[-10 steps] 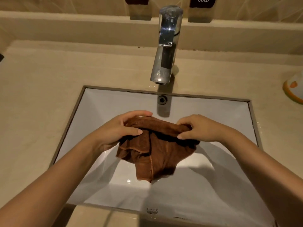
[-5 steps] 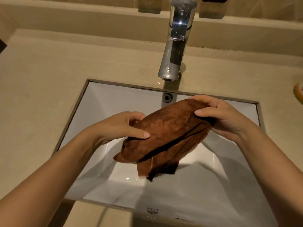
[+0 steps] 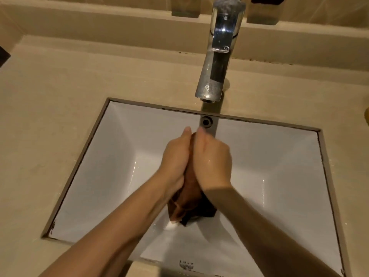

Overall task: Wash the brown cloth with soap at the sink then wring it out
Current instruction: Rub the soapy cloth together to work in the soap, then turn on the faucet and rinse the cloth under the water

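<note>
Head view: the left hand and the right hand press palm to palm around the bunched brown fabric cloth, both closed on it, thumbs up and nearly touching. The cloth is squeezed between them over the middle of the white rectangular ceramic sink — only a thin strip shows between the palms, and its crumpled lower end hangs out below the wrists, above the basin floor. The fingers are hidden behind the cloth. The chrome metal faucet stands behind the basin, on the beige stone countertop.
</note>
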A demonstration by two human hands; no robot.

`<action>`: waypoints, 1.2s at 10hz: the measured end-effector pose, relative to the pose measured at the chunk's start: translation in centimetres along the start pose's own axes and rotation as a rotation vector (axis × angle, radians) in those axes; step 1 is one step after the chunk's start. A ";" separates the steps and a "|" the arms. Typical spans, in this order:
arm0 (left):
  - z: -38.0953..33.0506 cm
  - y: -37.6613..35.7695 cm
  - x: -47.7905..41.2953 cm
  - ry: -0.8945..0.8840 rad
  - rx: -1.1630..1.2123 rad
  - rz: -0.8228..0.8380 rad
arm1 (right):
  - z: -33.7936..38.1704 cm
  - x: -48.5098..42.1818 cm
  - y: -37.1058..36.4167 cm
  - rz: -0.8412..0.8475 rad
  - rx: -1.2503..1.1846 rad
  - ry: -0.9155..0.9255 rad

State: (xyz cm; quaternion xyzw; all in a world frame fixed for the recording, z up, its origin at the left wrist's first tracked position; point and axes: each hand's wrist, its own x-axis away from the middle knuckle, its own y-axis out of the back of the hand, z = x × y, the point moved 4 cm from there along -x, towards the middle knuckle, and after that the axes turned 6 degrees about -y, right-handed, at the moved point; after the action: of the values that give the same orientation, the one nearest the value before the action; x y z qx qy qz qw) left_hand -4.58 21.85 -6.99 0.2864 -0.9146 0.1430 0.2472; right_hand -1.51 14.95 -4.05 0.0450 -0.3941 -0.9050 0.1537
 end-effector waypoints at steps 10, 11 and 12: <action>0.2 -0.4 -2.7 0.219 0.373 0.244 | 9.9 -9.5 9.2 0.489 -1.551 -0.751; 0.1 -0.7 -2.6 0.204 0.387 0.250 | 10.2 -9.6 8.8 0.496 -1.577 -0.727; 0.2 -0.9 -2.9 0.168 0.379 0.257 | 10.6 -9.9 8.1 0.486 -1.656 -0.696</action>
State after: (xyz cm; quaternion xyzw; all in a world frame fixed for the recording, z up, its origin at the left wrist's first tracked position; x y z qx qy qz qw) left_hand -2.02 22.38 -8.56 0.1963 -0.8767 0.3653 0.2439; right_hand 7.74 20.26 8.71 -0.4367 0.3549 -0.8032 0.1953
